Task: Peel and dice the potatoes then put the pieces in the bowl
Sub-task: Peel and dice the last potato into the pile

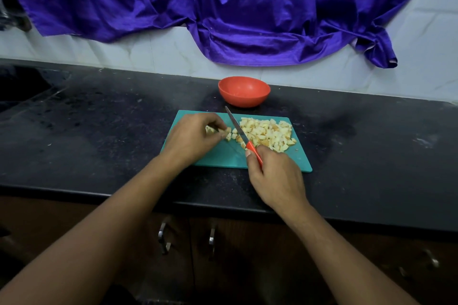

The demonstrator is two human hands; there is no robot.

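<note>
Firmly, the right grip (275,176) was curled round the red handle of the knife (236,127), whose blade pointed away across the teal cutting board (300,161). The left grip (193,138) pinched a potato piece (210,129) just left of the blade. Diced potato (267,132) lay heaped on the board's right half. The red bowl (244,91) stood just behind the board on the black tabletop (99,131).

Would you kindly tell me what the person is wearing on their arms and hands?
Nothing shows: the left hand and right hand are bare, without gloves, rings or a watch, and no sleeve covers either forearm in view.
</note>
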